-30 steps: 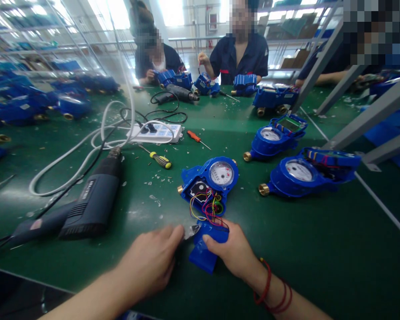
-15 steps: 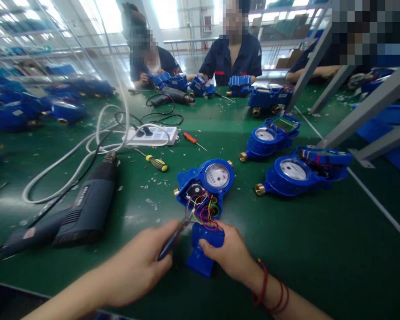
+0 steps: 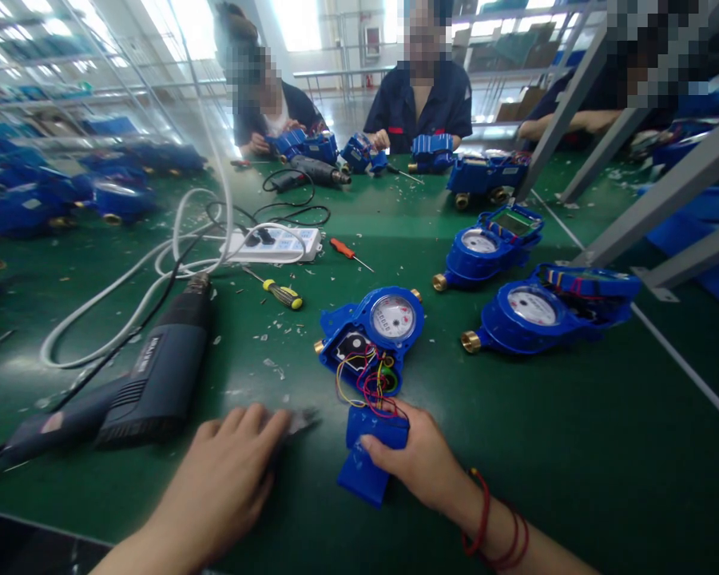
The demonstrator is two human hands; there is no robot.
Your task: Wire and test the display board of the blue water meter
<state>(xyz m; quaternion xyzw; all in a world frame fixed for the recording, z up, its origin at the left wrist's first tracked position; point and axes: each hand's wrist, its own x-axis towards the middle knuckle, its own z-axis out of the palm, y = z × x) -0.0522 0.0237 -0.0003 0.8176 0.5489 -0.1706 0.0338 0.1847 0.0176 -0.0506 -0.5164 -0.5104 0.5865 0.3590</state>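
A blue water meter [image 3: 394, 318] lies opened on the green table, its white dial facing up. Thin red and yellow wires [image 3: 376, 385] run from its housing to a blue plastic cover [image 3: 365, 473]. My right hand [image 3: 423, 455] grips this cover near the wires, thumb on top. To the left, low over the table, my left hand [image 3: 236, 451] is closed round a pair of pliers [image 3: 303, 421]. The jaws point right, blurred and clear of the wires; the handles are mostly hidden under my fingers.
A heat gun [image 3: 161, 375] lies at left, near a white power strip [image 3: 281, 243] with looped cables. Two screwdrivers, one yellow-black [image 3: 283, 294] and one orange [image 3: 343, 248], lie beyond the meter. More meters [image 3: 530, 311] stand at right beside grey metal struts [image 3: 653, 176]. Co-workers sit opposite.
My left hand has drawn the pliers away from the wires, back and left, down towards the table. My right hand still holds the cover in nearly the same place.
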